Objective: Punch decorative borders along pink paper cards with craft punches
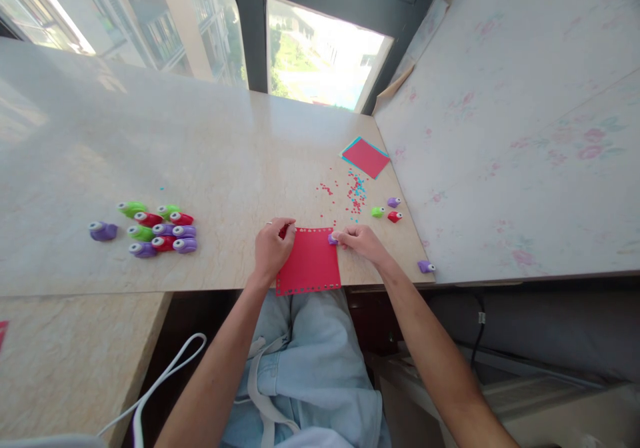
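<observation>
A red paper sheet (309, 261) with small holes punched along its edges lies at the near edge of the marble table (210, 155). My left hand (271, 246) pinches the sheet's top left corner. My right hand (361, 242) grips a small purple hole punch (333, 239) pressed onto the sheet's top right corner.
Several purple, green and red punches (159, 230) cluster at the left, one purple punch (103, 231) apart from them. Green (377, 212), purple (394, 202) and red (395, 217) punches sit at the right beside scattered paper dots (354, 195). Stacked red and blue sheets (365, 157) lie farther back. Another purple punch (426, 267) sits at the table's right corner.
</observation>
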The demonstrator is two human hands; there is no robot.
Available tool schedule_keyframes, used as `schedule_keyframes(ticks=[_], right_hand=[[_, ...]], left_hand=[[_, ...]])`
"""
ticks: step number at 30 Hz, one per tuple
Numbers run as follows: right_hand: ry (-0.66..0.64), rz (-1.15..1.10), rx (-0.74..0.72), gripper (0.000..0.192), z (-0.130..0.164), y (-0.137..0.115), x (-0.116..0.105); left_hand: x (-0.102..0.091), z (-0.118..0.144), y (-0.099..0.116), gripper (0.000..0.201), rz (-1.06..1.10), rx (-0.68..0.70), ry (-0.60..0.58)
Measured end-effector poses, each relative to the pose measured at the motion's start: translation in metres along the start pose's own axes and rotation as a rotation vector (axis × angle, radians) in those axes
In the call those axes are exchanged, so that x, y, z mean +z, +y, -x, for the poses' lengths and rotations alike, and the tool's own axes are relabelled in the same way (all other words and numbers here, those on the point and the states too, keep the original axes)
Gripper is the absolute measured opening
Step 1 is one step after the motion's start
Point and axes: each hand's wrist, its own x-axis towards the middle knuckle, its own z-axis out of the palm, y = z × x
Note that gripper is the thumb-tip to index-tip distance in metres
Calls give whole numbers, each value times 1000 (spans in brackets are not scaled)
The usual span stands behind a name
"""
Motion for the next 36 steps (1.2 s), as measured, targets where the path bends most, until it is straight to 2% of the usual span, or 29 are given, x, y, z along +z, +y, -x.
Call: schedule_keyframes(ticks=[17,36], right_hand=[[-103,218,31,49,-10,-11,-12],[-223,235,57,53,-18,-10,-19]], left_hand=[[0,0,-1,19,-7,6,-6],[-1,-1,-2,21,-2,10,-24]])
